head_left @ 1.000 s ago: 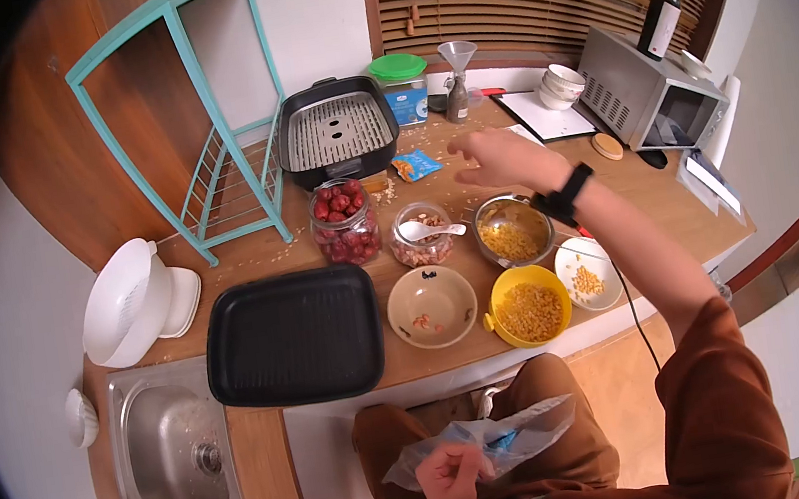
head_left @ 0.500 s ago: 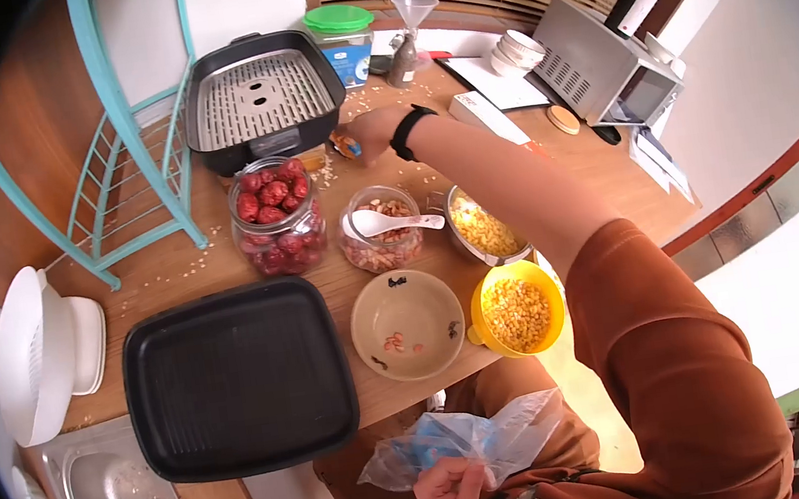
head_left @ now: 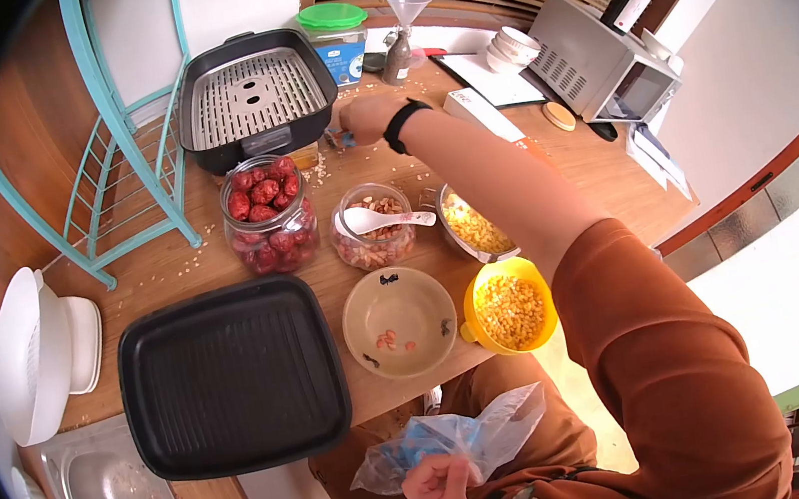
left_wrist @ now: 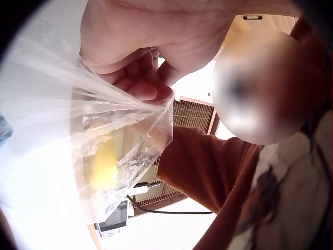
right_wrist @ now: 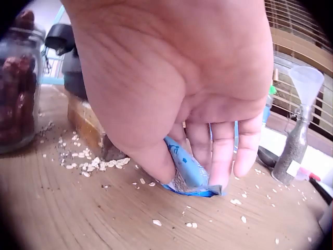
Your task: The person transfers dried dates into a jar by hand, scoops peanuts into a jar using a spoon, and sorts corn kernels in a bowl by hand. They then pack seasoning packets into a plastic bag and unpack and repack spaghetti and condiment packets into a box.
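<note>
My right hand (head_left: 372,119) reaches across the counter to a small blue packet (head_left: 342,140), by the black pan with the slotted tray. In the right wrist view the thumb and fingers of my right hand (right_wrist: 177,88) pinch the crumpled blue packet (right_wrist: 190,169) on the wood. Over the lap, my left hand (head_left: 438,490) holds a clear plastic bag (head_left: 514,426) with something blue inside. Seen from the left wrist, the curled fingers of my left hand (left_wrist: 151,47) grip the gathered edge of the bag (left_wrist: 125,120).
A jar of red dates (head_left: 269,216), a nut jar with a white spoon (head_left: 385,218), a beige bowl (head_left: 396,295) and a yellow bowl of corn (head_left: 512,310) stand near the front. A black grill pan (head_left: 235,377) lies left, beside the sink (head_left: 98,491). Flakes are scattered around.
My right hand has moved left and down onto the packet and now pinches it. The head view has shifted, bringing the counter closer. My left hand still holds the bag.
</note>
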Action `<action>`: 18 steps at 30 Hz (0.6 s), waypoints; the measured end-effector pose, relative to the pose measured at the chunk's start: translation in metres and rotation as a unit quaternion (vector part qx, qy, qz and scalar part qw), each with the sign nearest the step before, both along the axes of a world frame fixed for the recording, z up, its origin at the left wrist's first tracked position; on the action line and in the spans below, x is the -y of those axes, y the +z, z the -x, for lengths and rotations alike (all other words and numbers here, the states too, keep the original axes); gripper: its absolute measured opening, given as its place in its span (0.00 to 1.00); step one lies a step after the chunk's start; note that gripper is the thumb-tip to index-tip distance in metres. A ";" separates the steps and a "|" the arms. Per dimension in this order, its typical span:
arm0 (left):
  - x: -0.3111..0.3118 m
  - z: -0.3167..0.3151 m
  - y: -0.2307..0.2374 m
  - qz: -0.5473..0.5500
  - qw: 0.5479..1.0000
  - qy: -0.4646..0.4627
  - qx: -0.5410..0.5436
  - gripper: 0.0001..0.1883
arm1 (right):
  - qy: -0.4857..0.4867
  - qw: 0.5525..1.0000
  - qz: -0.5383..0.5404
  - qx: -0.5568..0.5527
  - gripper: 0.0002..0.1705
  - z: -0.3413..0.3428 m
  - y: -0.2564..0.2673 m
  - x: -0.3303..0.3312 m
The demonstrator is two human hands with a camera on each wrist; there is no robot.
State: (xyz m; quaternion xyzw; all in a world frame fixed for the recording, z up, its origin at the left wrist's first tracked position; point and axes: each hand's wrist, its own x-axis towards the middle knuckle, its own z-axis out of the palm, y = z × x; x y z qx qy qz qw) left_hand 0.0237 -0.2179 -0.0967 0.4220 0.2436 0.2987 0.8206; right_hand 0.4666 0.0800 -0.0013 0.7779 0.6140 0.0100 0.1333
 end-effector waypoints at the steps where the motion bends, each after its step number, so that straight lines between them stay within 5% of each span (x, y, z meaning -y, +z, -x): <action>1: 0.001 0.000 0.001 -0.002 1.000 0.000 0.001 0.08 | 0.000 1.000 -0.002 0.001 0.20 -0.006 0.007 0.009; 9: 0.017 0.004 0.021 0.006 0.999 0.048 0.017 0.07 | 0.078 0.997 -0.022 -0.011 0.22 -0.040 0.097 0.116; 13: 0.022 0.005 0.034 -0.026 0.997 0.066 0.029 0.07 | 0.052 0.989 -0.100 -0.099 0.19 0.023 0.167 0.206; 18: 0.036 0.004 0.065 -0.089 0.992 0.093 -0.015 0.11 | 0.140 0.908 -0.149 -0.365 0.17 0.112 0.150 0.336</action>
